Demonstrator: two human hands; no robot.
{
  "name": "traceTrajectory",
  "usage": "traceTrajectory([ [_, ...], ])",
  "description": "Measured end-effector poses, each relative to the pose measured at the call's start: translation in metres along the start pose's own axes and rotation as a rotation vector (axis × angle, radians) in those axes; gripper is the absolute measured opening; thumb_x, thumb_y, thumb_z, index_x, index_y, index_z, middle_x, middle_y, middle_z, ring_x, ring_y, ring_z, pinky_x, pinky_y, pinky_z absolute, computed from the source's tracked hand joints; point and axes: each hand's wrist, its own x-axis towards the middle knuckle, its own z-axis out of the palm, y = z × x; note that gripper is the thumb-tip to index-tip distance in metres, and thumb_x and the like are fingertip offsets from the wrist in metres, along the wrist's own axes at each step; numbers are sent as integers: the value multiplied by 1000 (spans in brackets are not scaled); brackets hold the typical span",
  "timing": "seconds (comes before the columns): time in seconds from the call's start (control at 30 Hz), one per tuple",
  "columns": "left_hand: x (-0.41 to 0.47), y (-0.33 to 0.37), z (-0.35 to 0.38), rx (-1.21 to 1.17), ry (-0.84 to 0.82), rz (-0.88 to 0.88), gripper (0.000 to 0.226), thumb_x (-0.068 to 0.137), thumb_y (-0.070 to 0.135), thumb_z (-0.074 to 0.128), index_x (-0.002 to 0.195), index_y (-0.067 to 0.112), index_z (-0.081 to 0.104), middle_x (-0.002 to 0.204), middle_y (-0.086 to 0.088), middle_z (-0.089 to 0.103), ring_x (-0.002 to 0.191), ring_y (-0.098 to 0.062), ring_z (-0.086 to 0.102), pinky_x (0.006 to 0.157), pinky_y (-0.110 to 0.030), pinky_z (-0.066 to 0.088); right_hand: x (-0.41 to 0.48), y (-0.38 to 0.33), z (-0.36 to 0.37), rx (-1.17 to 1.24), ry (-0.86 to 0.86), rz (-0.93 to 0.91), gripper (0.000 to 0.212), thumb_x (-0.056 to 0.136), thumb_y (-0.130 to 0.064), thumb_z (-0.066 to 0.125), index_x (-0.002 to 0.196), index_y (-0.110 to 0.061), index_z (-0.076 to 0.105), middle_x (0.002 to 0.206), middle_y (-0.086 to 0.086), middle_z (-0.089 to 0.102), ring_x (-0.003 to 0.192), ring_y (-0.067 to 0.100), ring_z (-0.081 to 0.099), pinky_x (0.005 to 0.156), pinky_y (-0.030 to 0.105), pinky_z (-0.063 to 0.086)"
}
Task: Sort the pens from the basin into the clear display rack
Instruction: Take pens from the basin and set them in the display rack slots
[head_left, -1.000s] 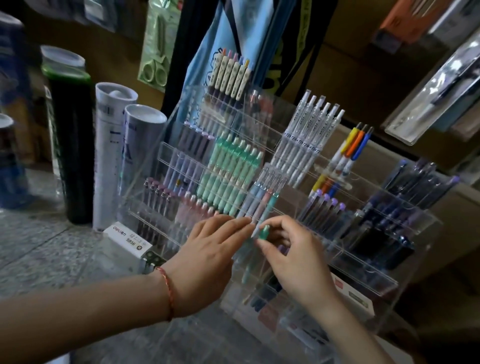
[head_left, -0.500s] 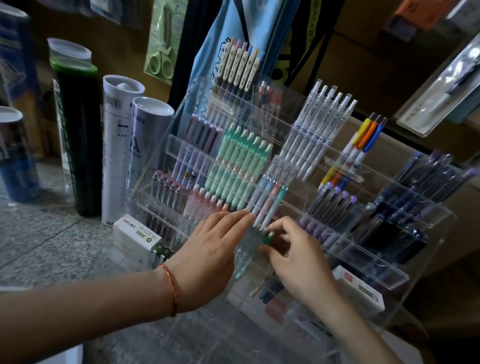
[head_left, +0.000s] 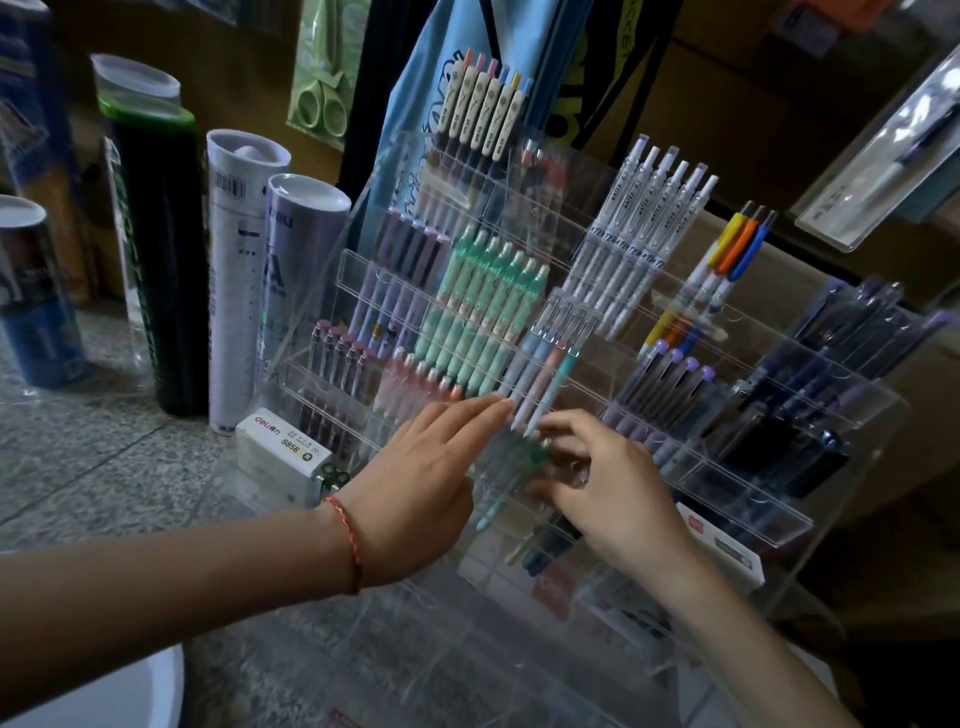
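Head view: our right hand (head_left: 618, 493) pinches the green-capped pen (head_left: 491, 506) by its top. Long axis slanted, cap up-right, tip down-left, between both hands in the clear rack (head_left: 743, 512). Left hand (head_left: 421, 483) flat, fingers straight against the rack front.

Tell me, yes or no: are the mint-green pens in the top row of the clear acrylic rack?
No, the mint-green pens stand a row below the cream-capped pens at the top.

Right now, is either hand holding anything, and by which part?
The right hand pinches a green pen by its upper end. The left hand holds nothing; its straight fingers touch the rack.
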Motion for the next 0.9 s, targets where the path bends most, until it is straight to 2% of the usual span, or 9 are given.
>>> traceTrajectory([
  [0.1,-11,0,-14,-82,90,-24,53,80,6,37,132,9,43,138,-2,41,129,-7,30,111,-11,17,-5,-16,-15,-108,94,-113,59,77,-16,73,129,-26,49,122,-12,58,109,5,55,96,19,46],
  [0.2,-46,-19,-30,-136,145,-115,44,78,14,35,119,16,50,127,6,44,121,0,38,104,-5,25,-10,-44,-19,59,277,-296,38,83,-6,66,116,-23,55,104,-12,60,97,0,58,83,2,43],
  [0.27,-84,-41,-39,-173,201,-266,38,77,17,38,111,30,52,115,9,50,108,5,46,92,-1,33,-11,-64,1,195,245,-386,29,85,-3,64,108,-19,58,95,-11,62,90,0,59,77,4,46],
  [0.33,-135,-65,-44,-157,286,-520,46,78,2,45,103,40,49,104,9,52,98,6,50,82,-6,39,-15,-81,40,330,66,-438,26,83,-5,63,103,-21,59,88,-8,65,83,2,61,73,10,48],
  [0.43,-226,-107,-59,8,298,-1026,48,73,-22,42,102,15,56,103,-8,50,102,-23,54,81,-30,42,-25,-105,119,414,-394,-402,25,84,-4,60,102,-22,59,85,-9,63,77,6,59,70,12,45],
  [0.5,-273,-126,-78,120,237,-1197,44,71,-22,46,107,0,57,109,-20,51,105,-37,52,87,-40,41,-31,-114,172,353,-655,-335,24,84,-4,57,105,-17,59,84,-11,59,74,6,56,70,17,44],
  [0.6,-331,-142,-125,290,204,-1395,44,69,-19,50,110,-5,59,109,-29,55,107,-43,51,93,-44,38,-41,-142,253,299,-895,-240,25,83,-6,54,107,-12,59,90,0,64,85,15,59,77,27,47],
  [0.77,-364,-149,-143,368,-82,-1287,40,76,-6,57,115,3,60,117,-20,59,110,-39,52,95,-41,37,-33,-178,336,240,-910,-196,28,86,-5,50,113,-12,52,101,5,56,92,21,54,76,27,45],
  [0.9,-360,-162,-126,357,-258,-1126,49,71,22,51,117,10,61,121,-13,60,113,-35,55,96,-41,40,-8,-194,372,34,-768,-331,24,86,-5,50,108,-15,46,115,10,48,106,30,49,86,35,41],
])
